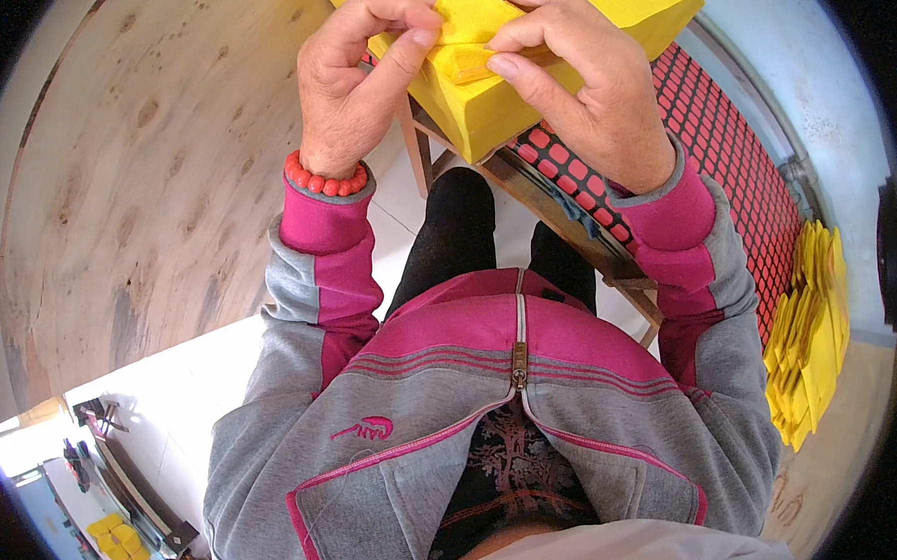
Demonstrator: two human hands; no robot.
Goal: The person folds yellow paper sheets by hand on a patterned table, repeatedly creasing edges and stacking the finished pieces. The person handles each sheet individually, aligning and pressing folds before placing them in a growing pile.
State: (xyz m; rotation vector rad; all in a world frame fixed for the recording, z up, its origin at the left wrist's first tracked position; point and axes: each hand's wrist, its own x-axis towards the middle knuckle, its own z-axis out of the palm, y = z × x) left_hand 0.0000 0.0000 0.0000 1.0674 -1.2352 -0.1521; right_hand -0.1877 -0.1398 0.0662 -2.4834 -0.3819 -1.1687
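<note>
Held a folded yellow piece (475, 17) at the top centre of the frame, between the left hand (369, 73) and the right hand (588, 79). Pinched its left edge with the thumb and forefinger of the left hand, bringing those tips close together. Gripped the lower fold near its right end with the thumb and forefinger of the right hand, one at either side of the corner. Took hold from opposite sides, probably to keep the layers aligned and to stop the fold from springing open. Left the middle of the piece uncovered, presumably for a clear look at the crease. Could not tell, from this angle, the exact grip of the fingers behind the piece.

Worked directly above a large yellow block (461, 114), perhaps for support close below the hands. Had a wooden frame (509, 182) beneath the block, likely to raise it to a handy height. Showed, at right of centre, a red-and-black patterned sheet (727, 133) beside the frame. Kept a stack of yellow sheets (809, 339) at the right edge, perhaps for easy reach from the right side. Included a broad wooden board (144, 173) at upper left and, small at lower left, some rounded yellow pieces (118, 543). Wore a red bead bracelet (326, 177) on the left wrist, clear of the fold.
</note>
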